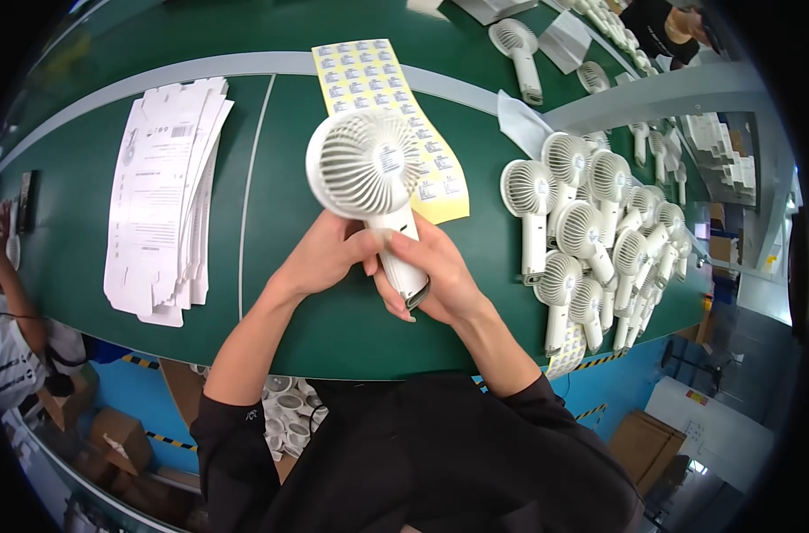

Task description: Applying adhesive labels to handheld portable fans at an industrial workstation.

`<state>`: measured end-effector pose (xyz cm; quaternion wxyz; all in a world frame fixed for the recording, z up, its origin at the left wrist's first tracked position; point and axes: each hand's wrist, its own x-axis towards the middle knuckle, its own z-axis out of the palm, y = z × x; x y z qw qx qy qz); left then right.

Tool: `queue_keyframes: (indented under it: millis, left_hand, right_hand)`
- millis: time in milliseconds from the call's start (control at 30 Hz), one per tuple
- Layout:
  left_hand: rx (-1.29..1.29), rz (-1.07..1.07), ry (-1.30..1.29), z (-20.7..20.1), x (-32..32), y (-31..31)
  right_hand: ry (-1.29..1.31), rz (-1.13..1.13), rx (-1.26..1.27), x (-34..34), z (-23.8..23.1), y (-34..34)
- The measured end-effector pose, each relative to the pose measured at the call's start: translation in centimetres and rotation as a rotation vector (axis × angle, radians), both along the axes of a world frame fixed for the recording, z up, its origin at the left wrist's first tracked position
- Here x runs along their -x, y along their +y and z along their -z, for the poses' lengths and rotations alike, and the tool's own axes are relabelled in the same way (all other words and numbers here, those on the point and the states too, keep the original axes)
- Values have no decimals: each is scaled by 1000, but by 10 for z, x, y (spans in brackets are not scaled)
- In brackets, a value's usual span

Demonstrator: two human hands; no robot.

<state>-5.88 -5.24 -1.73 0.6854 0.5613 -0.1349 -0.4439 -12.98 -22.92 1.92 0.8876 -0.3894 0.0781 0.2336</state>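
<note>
A white handheld fan [355,164] is held up over the green table, its round grille tilted to the upper left and its handle pointing down to the right. My right hand [444,275] wraps round the handle, the thumb lying across its front. From the other side, my left hand [329,253] closes on the handle just under the fan head. A small label shows on the middle of the grille. Behind the fan lies a yellow sheet of stickers [444,186], partly hidden by the fan head.
A heap of white handheld fans [582,231] covers the table's right side. Flat printed cartons [160,204] are stacked at the left. Another fan [516,58] lies beyond the grey rail. Co-workers sit at far left and far right. Under the table is a box of white parts [289,413].
</note>
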Motion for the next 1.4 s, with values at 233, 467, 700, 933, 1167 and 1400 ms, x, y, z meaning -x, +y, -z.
queue_keyframes:
  millis: [233, 467, 700, 933, 1167, 1400]
  left_hand:
    - [133, -230, -224, -14, 7, -12]
    - [265, -263, 112, -9, 2, -4]
    - [426, -434, 333, -7, 13, -1]
    - [390, -468, 334, 0, 16, 0]
    - [386, -720, 237, 7, 10, -10]
    - [135, -856, -155, -5, -13, -5]
  right_hand:
    - [58, -256, -236, -8, 10, -4]
    - [-167, -47, 413, 3, -23, 18]
    - [-391, 160, 984, 1, -17, 49]
    - [-397, 239, 987, 6, -8, 59]
    - [-342, 232, 867, -7, -10, 63]
    - [-319, 424, 400, -99, -16, -15]
